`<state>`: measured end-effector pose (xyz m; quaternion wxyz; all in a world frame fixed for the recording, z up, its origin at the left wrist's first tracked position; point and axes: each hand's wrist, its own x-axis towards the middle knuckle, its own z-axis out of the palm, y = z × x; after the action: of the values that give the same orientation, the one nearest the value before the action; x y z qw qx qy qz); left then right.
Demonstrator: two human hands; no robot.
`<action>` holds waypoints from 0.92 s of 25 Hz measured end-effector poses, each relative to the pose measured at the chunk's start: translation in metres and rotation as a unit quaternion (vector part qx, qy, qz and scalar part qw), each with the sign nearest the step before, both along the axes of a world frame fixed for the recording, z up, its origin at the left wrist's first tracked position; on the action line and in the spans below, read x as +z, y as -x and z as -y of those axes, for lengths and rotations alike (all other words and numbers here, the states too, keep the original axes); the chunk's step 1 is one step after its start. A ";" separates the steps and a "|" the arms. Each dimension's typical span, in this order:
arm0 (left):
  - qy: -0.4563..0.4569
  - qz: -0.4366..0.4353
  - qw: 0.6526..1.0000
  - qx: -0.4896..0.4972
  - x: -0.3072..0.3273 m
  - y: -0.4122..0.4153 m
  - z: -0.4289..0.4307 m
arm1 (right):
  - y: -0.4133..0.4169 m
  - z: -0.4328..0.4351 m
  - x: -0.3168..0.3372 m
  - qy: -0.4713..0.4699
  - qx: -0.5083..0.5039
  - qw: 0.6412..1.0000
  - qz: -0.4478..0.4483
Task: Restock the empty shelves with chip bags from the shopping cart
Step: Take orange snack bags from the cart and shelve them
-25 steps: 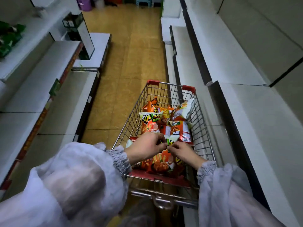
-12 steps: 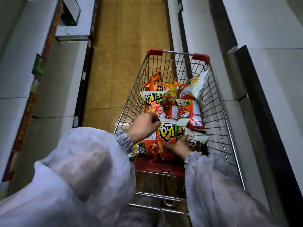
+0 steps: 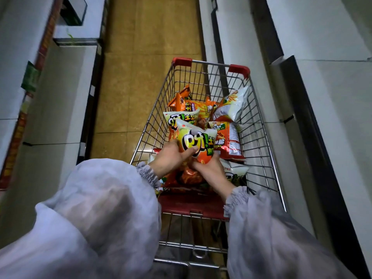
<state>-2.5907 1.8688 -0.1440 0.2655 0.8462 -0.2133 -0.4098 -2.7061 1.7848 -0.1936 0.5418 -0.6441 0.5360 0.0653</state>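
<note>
A wire shopping cart (image 3: 259,141) with red corners stands in the aisle in front of me, holding several orange, yellow and white chip bags. Both my hands hold one yellow-and-orange chip bag (image 3: 196,140) lifted above the pile near the cart's near end. My left hand (image 3: 171,158) grips its left side, thumb across the front. My right hand (image 3: 211,170) grips its lower edge from below. Another orange bag (image 3: 228,140) lies just right of it, and a white bag (image 3: 233,105) leans against the cart's far right wall.
White empty shelves run along the right (image 3: 332,117) and the left (image 3: 60,97) of the narrow yellow-tiled aisle (image 3: 151,47). A dark box (image 3: 74,11) sits on the left shelving further up. My loose pale sleeves fill the lower part of the view.
Both hands have raised the yellow-and-orange bag up out of the pile; my left hand has gone from resting on the bags to gripping this one. The camera tilted further down.
</note>
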 end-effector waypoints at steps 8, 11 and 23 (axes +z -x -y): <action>0.107 -0.065 0.978 0.168 0.014 -0.015 0.004 | 0.003 0.004 0.023 -0.080 0.012 0.975 0.209; 0.115 -0.059 0.975 0.182 0.016 -0.021 0.000 | 0.016 0.035 -0.006 0.038 -0.013 0.993 0.112; 0.143 0.001 0.976 0.165 0.037 -0.027 -0.010 | 0.047 0.037 -0.046 0.283 0.299 0.887 -0.207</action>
<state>-2.5635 1.8786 -0.1069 0.4475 0.8235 -0.1274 -0.3246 -2.7531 1.7478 -0.2395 0.1676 -0.8718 0.4139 0.2016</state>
